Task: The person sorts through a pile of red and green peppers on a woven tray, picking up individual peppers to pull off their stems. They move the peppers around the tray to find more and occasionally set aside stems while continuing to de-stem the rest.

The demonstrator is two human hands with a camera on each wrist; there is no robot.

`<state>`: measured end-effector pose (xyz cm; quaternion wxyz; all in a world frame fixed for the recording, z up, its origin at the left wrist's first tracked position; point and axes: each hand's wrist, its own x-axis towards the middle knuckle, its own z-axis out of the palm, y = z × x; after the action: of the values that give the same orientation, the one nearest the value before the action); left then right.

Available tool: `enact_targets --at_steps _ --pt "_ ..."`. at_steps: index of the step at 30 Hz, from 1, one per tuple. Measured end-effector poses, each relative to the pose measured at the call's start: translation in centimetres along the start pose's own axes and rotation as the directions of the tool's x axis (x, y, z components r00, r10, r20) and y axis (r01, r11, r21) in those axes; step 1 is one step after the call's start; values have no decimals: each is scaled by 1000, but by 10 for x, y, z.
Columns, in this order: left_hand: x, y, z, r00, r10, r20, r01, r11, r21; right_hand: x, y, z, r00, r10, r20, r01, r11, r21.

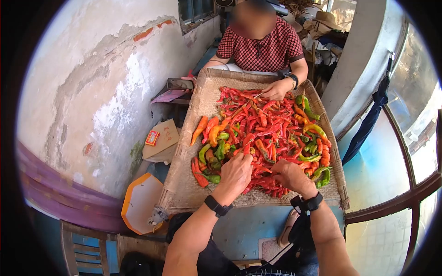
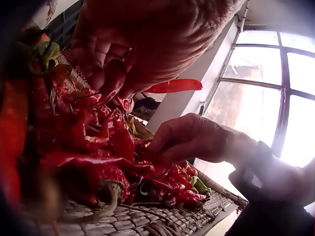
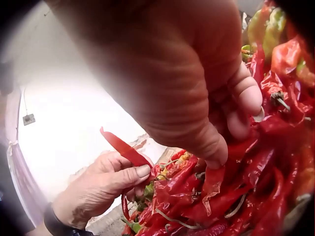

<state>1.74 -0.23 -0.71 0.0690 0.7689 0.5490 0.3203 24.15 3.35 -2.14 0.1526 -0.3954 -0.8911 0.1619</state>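
My left hand (image 1: 237, 174) pinches a red chili pepper (image 3: 122, 148) between thumb and fingers, its pointed end sticking up in the right wrist view. Another dark red pepper (image 2: 114, 81) hangs by the curled fingers of that hand in the left wrist view. To its right, my right hand (image 1: 294, 176) reaches down into the heap of red chilies (image 1: 262, 184), palm side low. The right wrist view shows its thumb and fingers closing on a wrinkled red chili (image 3: 213, 189) at the top of the heap. Several fingertips are hidden among the peppers.
A large woven tray (image 1: 182, 184) bears the heap, with green peppers (image 1: 205, 154) and orange ones along both sides. Across from me a person (image 1: 264, 48) has a hand (image 1: 276, 89) in the far peppers. An orange-rimmed box (image 1: 142, 202) stands left; a folded umbrella (image 1: 370, 117) hangs right.
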Motion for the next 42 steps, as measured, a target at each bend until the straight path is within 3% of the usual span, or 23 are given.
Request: enact_targets --at_steps 2,4,6,9,12,14,16,20,24,26,27,29,30,32,34,36,39,42 --pt "0 -1 1 1000 -5 -12 4 1000 -10 4 -4 -4 999 -17 -28 19 998 64" --pt "1 1 0 1000 7 -18 -7 1000 -6 5 -11 -14 990 84 -115 -67 988 141" --pt "2 1 -4 1000 2 22 -3 1000 28 7 -13 -17 986 65 -154 -42 988 147" --pt "3 2 -2 998 -30 49 28 999 38 6 -20 -21 961 111 -252 -33 955 296" --pt "1 -2 3 999 -16 49 13 999 53 6 -28 -31 933 247 -263 -134 914 384" --pt "0 -4 6 1000 -13 -4 13 1000 25 5 -24 -30 931 225 -289 -104 919 381" --pt "2 -4 4 1000 -21 -1 21 999 25 4 -25 -35 900 401 -173 -146 649 747" --pt "3 1 -2 999 -40 18 40 999 17 0 -18 -52 893 394 -215 -57 576 815" --pt "3 -1 -2 998 2 58 -5 998 58 8 -6 -60 859 435 -269 63 432 900" --pt "3 -1 -1 996 -56 76 53 998 47 20 4 -57 848 404 -342 235 292 927" --pt "3 -1 -2 996 -58 74 56 998 26 29 5 -53 847 410 -340 233 289 929" --pt "4 2 -3 995 -64 73 64 998 9 46 4 -45 614 528 -587 314 519 795" --pt "5 2 -4 995 -71 66 72 997 -7 46 6 -39 614 531 -584 312 516 798" --pt "5 1 -3 996 -58 66 59 998 -8 42 8 -26 752 322 -574 68 829 555" --pt "7 0 -1 997 -46 60 47 999 -14 37 -13 -23 934 88 -347 94 875 476" --pt "7 -4 3 999 32 28 -33 999 29 34 -31 -18 982 -35 -188 87 958 275" --pt "5 1 4 999 34 40 -36 998 49 31 -39 -6 995 46 -86 -18 953 303" --pt "2 2 2 996 40 81 -41 999 14 28 -36 1 992 1 -128 28 975 221"
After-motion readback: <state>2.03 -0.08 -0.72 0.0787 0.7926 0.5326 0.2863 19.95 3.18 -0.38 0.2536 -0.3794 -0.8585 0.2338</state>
